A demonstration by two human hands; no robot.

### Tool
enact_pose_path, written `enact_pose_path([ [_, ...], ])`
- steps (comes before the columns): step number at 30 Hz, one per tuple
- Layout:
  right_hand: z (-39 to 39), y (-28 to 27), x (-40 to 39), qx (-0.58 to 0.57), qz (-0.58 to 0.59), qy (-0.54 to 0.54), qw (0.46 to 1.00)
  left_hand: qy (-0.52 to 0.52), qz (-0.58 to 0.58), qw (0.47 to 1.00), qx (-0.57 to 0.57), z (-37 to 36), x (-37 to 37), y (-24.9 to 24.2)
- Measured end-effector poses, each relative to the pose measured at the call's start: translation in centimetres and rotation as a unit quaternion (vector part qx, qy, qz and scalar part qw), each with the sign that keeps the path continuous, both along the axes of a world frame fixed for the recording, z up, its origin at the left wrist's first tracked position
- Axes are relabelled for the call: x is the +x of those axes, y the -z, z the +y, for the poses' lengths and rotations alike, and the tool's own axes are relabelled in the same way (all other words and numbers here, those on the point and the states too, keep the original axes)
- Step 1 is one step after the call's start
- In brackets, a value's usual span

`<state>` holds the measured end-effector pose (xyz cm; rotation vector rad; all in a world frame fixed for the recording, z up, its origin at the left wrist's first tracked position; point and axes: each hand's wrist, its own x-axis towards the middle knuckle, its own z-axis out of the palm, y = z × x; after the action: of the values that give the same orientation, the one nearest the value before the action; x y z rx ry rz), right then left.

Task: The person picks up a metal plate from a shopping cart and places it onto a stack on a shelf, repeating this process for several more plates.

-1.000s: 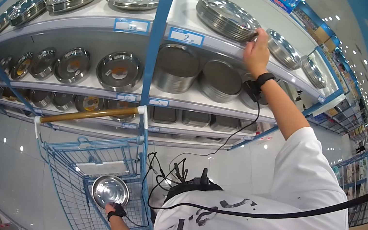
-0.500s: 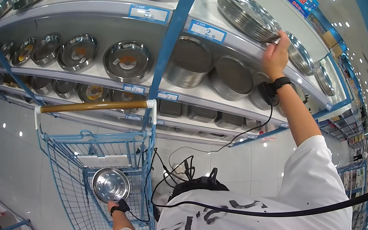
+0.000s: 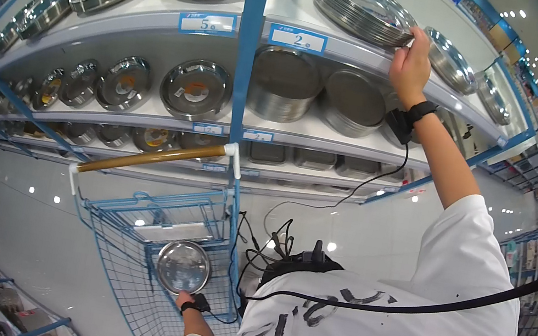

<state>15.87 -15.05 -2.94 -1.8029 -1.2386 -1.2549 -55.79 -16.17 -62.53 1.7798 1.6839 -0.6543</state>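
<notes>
My left hand (image 3: 183, 298) holds a round shiny metal plate (image 3: 183, 267) by its near rim, above the wire basket of the blue shopping cart (image 3: 128, 233). At the upper right, my right hand (image 3: 412, 69) is closed on the right edge of a stack of round metal plates (image 3: 362, 8) on the top shelf. Its thumb and fingertips are partly hidden at the rim.
More metal plates (image 3: 450, 59) stand right of the stack. Dark round pans (image 3: 285, 83) sit on the shelf below, near a blue upright post (image 3: 247, 49). The cart's handle (image 3: 152, 156) faces the shelves. Black cables (image 3: 274, 241) hang beside the cart.
The view has shifted slightly, so the shelves and cart appear displaced. My left hand still holds its plate, which looks tilted a little differently. My right hand stays at the stack's edge.
</notes>
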Motion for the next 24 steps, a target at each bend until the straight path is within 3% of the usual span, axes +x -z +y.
enact_pose_path([
  [1, -0.1, 0.0, 0.0, 0.009, 0.01, -0.002, 1.0, 0.058, 0.032, 0.997, -0.037, 0.3, 0.0, -1.3],
  [2, -0.1, -0.1, 0.0, 0.007, 0.011, -0.006, 1.0, -0.375, -0.16, 0.913, 0.029, -0.2, 1.1, -2.0],
  [3, -0.2, -0.1, 0.0, 0.005, 0.011, -0.01, 1.0, -0.713, -0.326, 0.614, 0.093, -0.7, 1.9, -2.1],
  [4, -0.2, 0.0, 0.1, 0.012, 0.013, -0.006, 1.0, -0.679, -0.326, 0.652, 0.092, -0.5, 1.9, -3.8],
  [7, -0.2, 0.0, 0.6, 0.031, -0.016, -0.011, 0.999, -0.624, -0.384, 0.659, 0.169, -0.2, 0.9, -7.2],
  [9, -0.5, -0.1, 0.4, 0.031, 0.025, -0.016, 0.999, -0.605, -0.415, 0.647, 0.208, -0.5, 2.2, -14.5],
  [11, -0.6, 0.1, 0.7, 0.022, 0.037, -0.02, 0.999, -0.581, -0.5, 0.593, 0.246, -1.0, 2.6, -19.1],
  [13, -0.7, -0.2, 0.4, 0.039, 0.03, -0.04, 0.998, -0.564, -0.491, 0.604, 0.274, -0.4, 3.4, -23.1],
  [15, -1.2, -0.7, -0.7, 0.014, 0.097, -0.042, 0.994, -0.462, -0.521, 0.651, 0.301, -0.7, 7.3, -31.1],
  [18, -1.9, -1.6, -1.4, 0.007, 0.165, -0.097, 0.982, -0.397, -0.555, 0.66, 0.314, 0.6, 10.0, -34.9],
  [21, -2.6, -2.3, -0.1, -0.008, 0.155, -0.16, 0.975, -0.38, -0.592, 0.649, 0.291, 1.0, 15.5, -40.9],
  [24, -3.1, -2.2, 1.7, -0.038, 0.144, -0.169, 0.974, -0.349, -0.627, 0.639, 0.278, 1.6, 20.1, -43.9],
])
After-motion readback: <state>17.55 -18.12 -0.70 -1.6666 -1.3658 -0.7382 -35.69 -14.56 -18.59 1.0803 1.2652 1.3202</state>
